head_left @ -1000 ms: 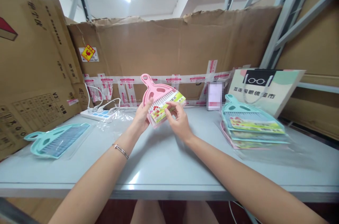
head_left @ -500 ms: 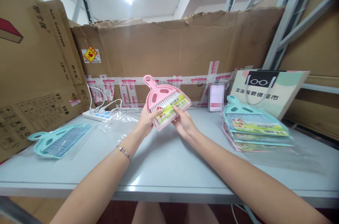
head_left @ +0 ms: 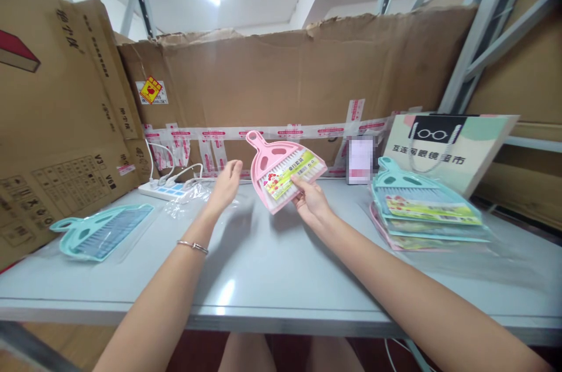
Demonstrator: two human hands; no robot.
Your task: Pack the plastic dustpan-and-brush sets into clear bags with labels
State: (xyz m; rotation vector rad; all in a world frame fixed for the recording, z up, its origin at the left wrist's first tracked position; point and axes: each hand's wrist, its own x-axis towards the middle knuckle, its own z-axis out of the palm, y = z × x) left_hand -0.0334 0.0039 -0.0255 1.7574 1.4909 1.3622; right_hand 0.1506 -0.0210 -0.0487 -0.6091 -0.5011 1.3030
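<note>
My right hand grips the lower right edge of a pink dustpan, thumb over its front. A small brush with white bristles sits in the pan, and a yellow-green printed label lies across the bristles. The pan is tilted, handle up and to the left, above the table. Just left of it, apart from it, is my left hand, fingers curled together with nothing visible in them. Crumpled clear plastic lies on the table beyond my left wrist.
A bagged turquoise dustpan set lies at left. Several stacked dustpan sets are at right, before a paper bag. A power strip, a blurred upright card and a large carton line the back of the table.
My left hand has let go of the dustpan and moved left, its fingers curling. The dustpan, now in my right hand alone, has shifted slightly right.
</note>
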